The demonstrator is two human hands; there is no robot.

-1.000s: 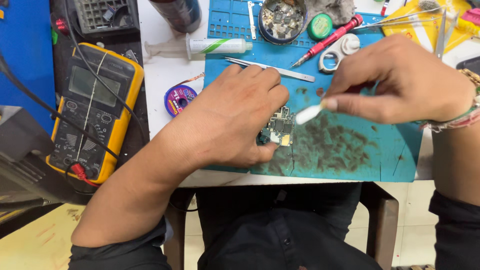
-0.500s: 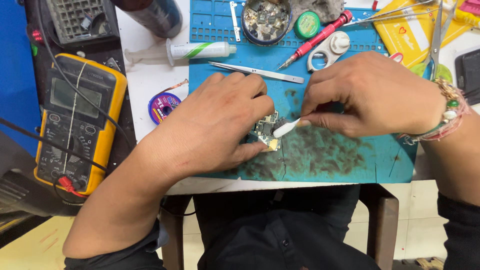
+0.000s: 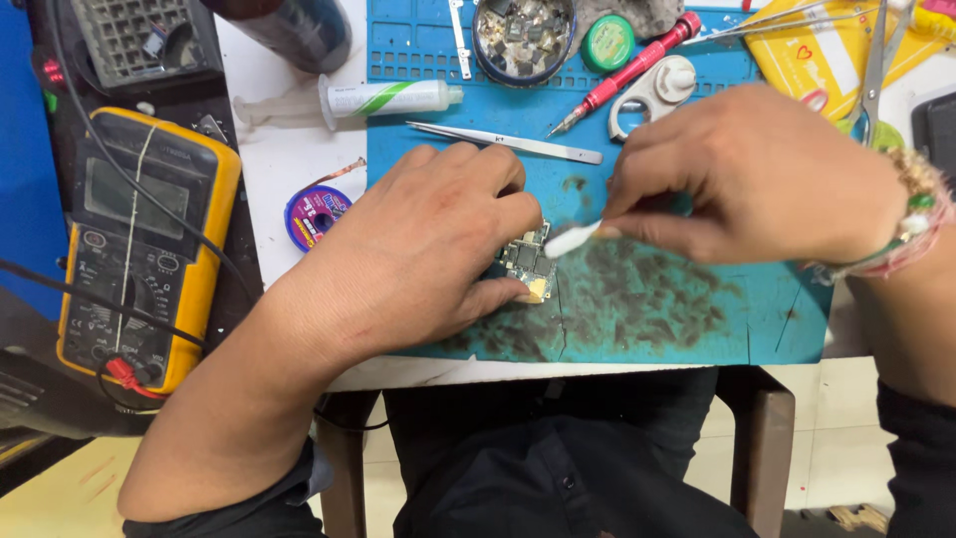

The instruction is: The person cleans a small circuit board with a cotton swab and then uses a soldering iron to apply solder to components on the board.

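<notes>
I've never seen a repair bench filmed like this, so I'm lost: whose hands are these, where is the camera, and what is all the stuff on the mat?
The picture comes from a camera worn on a person's head, looking down at their own two bare hands over a stained blue work mat. The left hand pins a small green circuit board flat on the mat. The right hand pinches a thin white swab stick in a closed grip, its tip at the board. Behind the hands lie slim metal tweezers, a red-handled screwdriver, a clear syringe with a green stripe and a round dish of small parts. To the left sits a yellow multimeter.
</notes>
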